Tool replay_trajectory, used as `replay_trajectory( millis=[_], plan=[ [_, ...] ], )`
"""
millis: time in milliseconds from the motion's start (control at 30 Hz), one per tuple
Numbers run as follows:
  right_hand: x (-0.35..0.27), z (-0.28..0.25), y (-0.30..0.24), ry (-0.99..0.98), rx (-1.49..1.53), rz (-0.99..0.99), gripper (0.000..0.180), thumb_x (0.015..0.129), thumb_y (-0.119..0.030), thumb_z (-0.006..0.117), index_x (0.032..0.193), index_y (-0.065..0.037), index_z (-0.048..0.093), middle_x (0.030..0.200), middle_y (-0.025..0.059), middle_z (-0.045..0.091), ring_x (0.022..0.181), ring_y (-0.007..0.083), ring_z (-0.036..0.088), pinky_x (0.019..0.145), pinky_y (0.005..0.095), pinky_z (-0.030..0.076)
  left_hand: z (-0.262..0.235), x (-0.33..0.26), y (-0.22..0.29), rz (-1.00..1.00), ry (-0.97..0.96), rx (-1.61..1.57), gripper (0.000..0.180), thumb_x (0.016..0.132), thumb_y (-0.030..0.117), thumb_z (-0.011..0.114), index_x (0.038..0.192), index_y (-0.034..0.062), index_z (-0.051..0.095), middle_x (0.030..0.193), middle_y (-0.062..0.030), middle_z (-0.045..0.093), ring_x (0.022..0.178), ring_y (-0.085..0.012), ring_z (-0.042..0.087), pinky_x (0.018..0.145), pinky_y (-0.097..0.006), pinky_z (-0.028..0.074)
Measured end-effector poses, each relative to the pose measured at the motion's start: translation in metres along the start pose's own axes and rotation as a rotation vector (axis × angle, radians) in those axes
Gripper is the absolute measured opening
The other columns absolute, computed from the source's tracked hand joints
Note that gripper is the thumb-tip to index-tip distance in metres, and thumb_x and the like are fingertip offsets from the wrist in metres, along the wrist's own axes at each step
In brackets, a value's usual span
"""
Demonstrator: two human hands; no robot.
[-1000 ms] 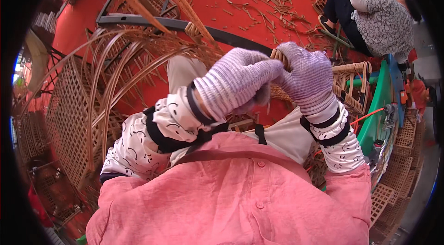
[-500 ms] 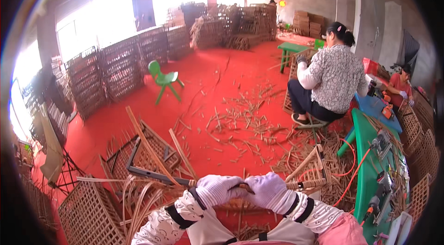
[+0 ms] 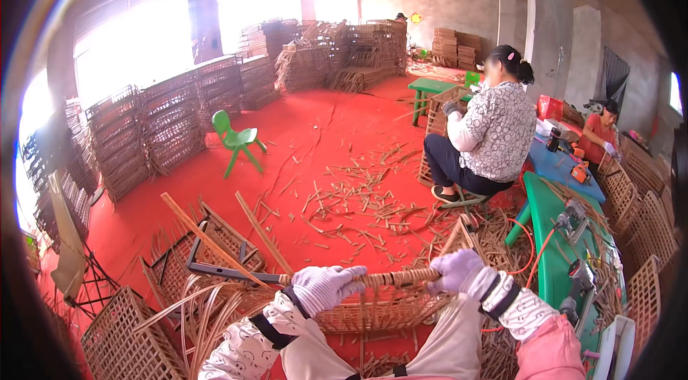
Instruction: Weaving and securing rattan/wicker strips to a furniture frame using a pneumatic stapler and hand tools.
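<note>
A woven wicker panel or basket (image 3: 376, 315) lies across my lap, its near rim (image 3: 394, 279) bound with brown wicker strip. My left hand (image 3: 326, 290), in a pale lilac knitted glove, is closed round the left part of this rim, its fingertips pointing right. The right hand (image 3: 456, 270), gloved alike, grips the rim's right end with bent fingers. Between the hands the wrapped stretch shows. A black metal bar (image 3: 233, 272) extends left from beside my left hand. Loose wicker strips (image 3: 215, 312) hang by my left forearm.
Woven panels (image 3: 132, 337) lie at lower left. A green chair (image 3: 235, 138) stands on the red floor, strewn with wicker offcuts (image 3: 365, 193). Power tools (image 3: 573, 219) and a red-orange hose (image 3: 541, 254) lie around the green table (image 3: 537, 211) at right. A seated co-worker (image 3: 494, 125) handles a wicker piece.
My hands, close together before, have moved apart along the rim, the right one rightward and up. More of the wrapped rim and basket shows between them. The view has shifted slightly right.
</note>
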State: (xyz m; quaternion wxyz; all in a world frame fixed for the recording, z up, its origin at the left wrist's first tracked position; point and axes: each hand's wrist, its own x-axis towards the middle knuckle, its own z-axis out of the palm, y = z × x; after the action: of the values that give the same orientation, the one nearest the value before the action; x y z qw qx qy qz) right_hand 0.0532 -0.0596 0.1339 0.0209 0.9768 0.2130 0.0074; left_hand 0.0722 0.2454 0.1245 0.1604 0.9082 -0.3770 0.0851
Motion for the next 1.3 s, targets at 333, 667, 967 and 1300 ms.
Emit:
replay_trajectory(
  millis=[333,667,967,1300],
  plan=[
    [0.04,-0.028,0.062,-0.183,-0.062,0.058,0.048,0.067,-0.053,0.067,0.088,-0.01,0.063,0.084,0.0106,0.065,0.083,0.0278,0.063,0.076,0.0392,0.047,0.02,0.057,0.017,-0.055,0.111,-0.053,0.036,0.087,0.038,0.053,0.113,0.0133,0.059,0.079,-0.0083,0.065,0.071,-0.0255,0.063,0.06,-0.035,0.05],
    [-0.019,-0.009,0.098,-0.183,-0.039,0.198,0.047,0.062,-0.055,0.067,0.081,-0.012,0.065,0.075,0.0101,0.065,0.076,0.0288,0.064,0.069,0.0393,0.049,0.036,0.086,0.064,-0.03,-0.047,-0.243,0.031,0.087,0.032,0.054,0.111,0.0125,0.06,0.079,-0.0121,0.065,0.072,-0.0287,0.063,0.063,-0.035,0.051],
    [-0.12,-0.052,0.163,0.605,0.297,0.349,0.037,0.073,-0.035,0.071,0.092,-0.005,0.062,0.084,0.0099,0.064,0.078,0.0241,0.061,0.07,0.0341,0.048,0.012,0.104,0.055,-0.067,-0.436,-0.575,0.029,0.089,0.023,0.052,0.109,0.0039,0.06,0.077,-0.0081,0.065,0.068,-0.0126,0.06,0.059,-0.027,0.048],
    [-0.344,0.038,0.186,0.267,1.075,1.459,0.038,0.08,-0.032,0.067,0.105,-0.008,0.054,0.072,0.0011,0.055,0.056,0.013,0.054,0.047,0.0288,0.044,0.02,0.117,0.06,-0.259,-0.653,-0.935,0.035,0.092,0.026,0.048,0.115,0.001,0.057,0.059,0.0043,0.047,0.045,-0.0027,0.041,0.042,-0.02,0.035]
  ],
)
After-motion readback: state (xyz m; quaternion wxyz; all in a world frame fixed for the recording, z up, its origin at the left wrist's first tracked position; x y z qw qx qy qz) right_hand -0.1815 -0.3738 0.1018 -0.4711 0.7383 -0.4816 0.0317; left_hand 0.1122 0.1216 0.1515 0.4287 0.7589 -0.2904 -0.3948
